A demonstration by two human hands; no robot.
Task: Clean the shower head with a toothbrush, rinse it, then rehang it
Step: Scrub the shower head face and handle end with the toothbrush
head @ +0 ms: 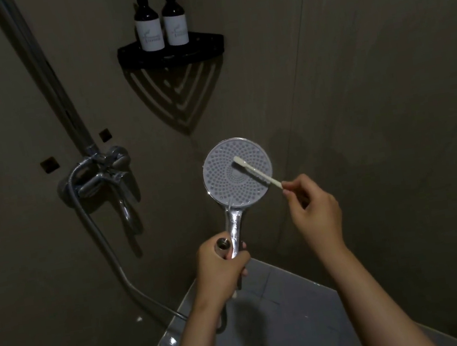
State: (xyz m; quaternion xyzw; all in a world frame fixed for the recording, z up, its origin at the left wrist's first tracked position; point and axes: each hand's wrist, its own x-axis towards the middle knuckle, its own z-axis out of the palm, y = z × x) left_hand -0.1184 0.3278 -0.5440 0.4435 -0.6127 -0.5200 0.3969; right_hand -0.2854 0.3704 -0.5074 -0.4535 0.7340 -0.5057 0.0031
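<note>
A round chrome shower head (223,185) with a grey nozzle face points up toward me in the middle of the view. My left hand (220,263) grips its shiny handle low down. My right hand (312,207) pinches the end of a pale toothbrush (257,172), whose bristle end rests on the upper middle of the nozzle face. A metal hose (105,247) runs from the wall mixer down and across toward the handle's lower end, which is hidden behind my left hand.
A chrome mixer tap (103,176) with a riser pipe (43,73) is on the left wall. A black corner shelf (171,54) above holds two dark bottles (160,20). Grey floor tiles (272,314) lie below my arms. Dark walls close in on both sides.
</note>
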